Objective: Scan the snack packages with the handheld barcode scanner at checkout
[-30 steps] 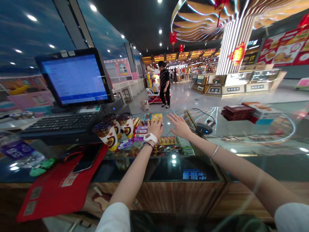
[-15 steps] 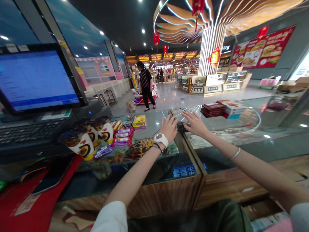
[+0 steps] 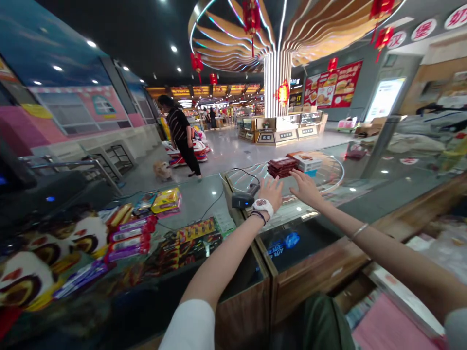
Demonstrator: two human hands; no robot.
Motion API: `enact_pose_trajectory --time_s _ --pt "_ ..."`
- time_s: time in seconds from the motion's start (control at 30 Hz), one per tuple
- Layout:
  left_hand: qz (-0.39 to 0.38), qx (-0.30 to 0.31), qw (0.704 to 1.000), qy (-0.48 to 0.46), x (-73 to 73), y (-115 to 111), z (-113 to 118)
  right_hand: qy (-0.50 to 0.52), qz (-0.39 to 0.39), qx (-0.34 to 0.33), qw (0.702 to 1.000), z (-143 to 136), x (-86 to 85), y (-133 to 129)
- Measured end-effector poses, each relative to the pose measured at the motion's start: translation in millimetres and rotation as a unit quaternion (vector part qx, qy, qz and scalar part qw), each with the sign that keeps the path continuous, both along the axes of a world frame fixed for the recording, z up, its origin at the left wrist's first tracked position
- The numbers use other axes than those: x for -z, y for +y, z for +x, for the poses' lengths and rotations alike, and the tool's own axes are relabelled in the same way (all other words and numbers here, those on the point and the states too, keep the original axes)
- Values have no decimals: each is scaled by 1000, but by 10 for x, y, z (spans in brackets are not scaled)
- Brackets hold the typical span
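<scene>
Glass-topped counter (image 3: 199, 195), left portion: white cups (image 3: 18, 279) with brown-and-yellow print; just beside them, as I see it, slim, purple-wrapped bars (image 3: 129, 238) in a small group; farther back, one flat, bright yellow packet (image 3: 167, 200).

Floor beyond: one person (image 3: 180, 130) in a striped black top and black trousers, upright; near the feet, one fluffy, light tan dog (image 3: 162, 171); behind, one red-and-white ride-on vehicle (image 3: 189, 150).

Farther from me: one tall, white, ribbed column (image 3: 272, 85); glass-fronted display cases (image 3: 286, 136) round its base.

Overhead: red, tasselled lanterns (image 3: 251, 18).

Far wall: one red panel (image 3: 333, 86) bearing food pictures.
</scene>
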State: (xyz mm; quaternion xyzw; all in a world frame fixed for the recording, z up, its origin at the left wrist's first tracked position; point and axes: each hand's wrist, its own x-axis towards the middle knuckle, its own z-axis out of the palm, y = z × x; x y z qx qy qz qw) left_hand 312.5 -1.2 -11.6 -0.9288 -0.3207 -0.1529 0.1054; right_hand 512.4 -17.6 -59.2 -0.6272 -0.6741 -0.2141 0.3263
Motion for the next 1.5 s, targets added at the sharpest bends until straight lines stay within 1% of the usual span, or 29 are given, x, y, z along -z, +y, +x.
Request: enact_pose_trajectory --time_s 0.1,0.2,0.3,0.37,0.47,0.53,0.63,0.7,0.8,0.87,1.0,1.13,1.23,1.4,1.5 --pt "-21 2 1000 1 34 86 288 14 -2 58 998 264 23 65" --pt "-41 -3 999 -5 74 198 550 22 -14 112 993 458 25 173" --pt "-59 -4 998 -10 129 314 808 44 -11 148 988 640 36 330" --pt "-69 -2 997 -20 173 381 977 81 15 158 984 792 44 458" --pt "-86 4 995 -43 247 463 1204 167 63 150 972 1063 44 656" --pt "-105 1 993 -55 298 515 1330 242 79 137 957 1232 43 762" --pt "-127 -8 990 -65 362 599 1476 348 79 96 929 1390 80 855" --pt "-140 -12 987 -76 389 658 1553 396 57 59 915 1425 130 876" --pt "-168 -22 981 -96 403 738 1656 471 4 -25 882 1428 197 878" --pt "-188 -26 977 -102 404 780 1724 494 -14 -56 867 1430 214 877" --pt "-242 -31 965 -93 409 830 1834 518 -14 -62 853 1442 211 887" --pt "-265 -31 959 -93 393 826 1855 538 -22 -53 841 1421 218 872" --pt "-285 -28 953 -97 361 788 1820 529 -32 -44 847 1382 218 803" --pt "-311 -20 945 -97 346 651 1724 468 -59 -29 881 1311 214 584" --pt "-312 -10 945 -95 372 537 1657 466 -56 -46 882 1264 234 409"
